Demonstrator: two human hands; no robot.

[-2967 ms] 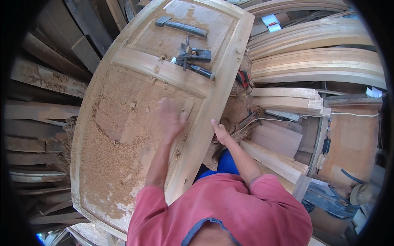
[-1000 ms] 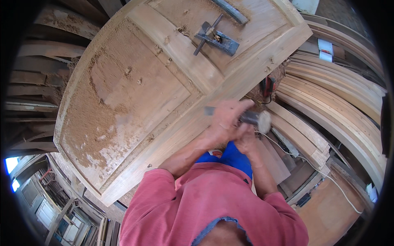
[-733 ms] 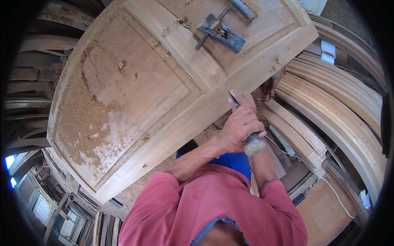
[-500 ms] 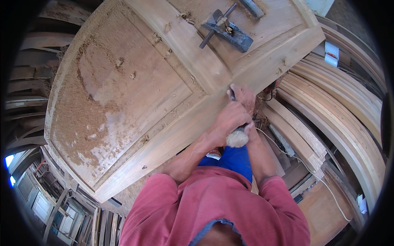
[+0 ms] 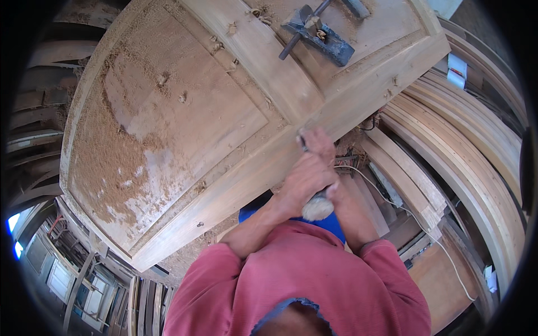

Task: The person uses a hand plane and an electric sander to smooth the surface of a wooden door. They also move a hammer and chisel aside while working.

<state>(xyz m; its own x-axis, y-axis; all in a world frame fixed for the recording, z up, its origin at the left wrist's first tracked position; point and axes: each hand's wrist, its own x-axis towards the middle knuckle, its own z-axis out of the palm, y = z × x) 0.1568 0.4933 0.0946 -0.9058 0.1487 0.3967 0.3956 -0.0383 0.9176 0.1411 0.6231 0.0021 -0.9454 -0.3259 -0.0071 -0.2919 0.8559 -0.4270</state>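
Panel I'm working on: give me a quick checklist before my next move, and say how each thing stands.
1. Tool held in both hands: ok, left hand and right hand are around it.
2. Plane apart from the hands: ok, it lies farther up the panel.
3. Plane's throat clear: not ok, curled shavings sit there.
4. Panel swept: not ok, sawdust covers much of its left part.
5. Tool's dark end undamaged: cannot tell, blurred and partly covered.

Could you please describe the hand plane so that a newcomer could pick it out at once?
Find the large panelled wooden piece, then the wide rail crossing it. Just right of that rail lies the dark hand plane. Unlike the plain dark bar near it, it has a rod set crosswise and curled shavings on top.
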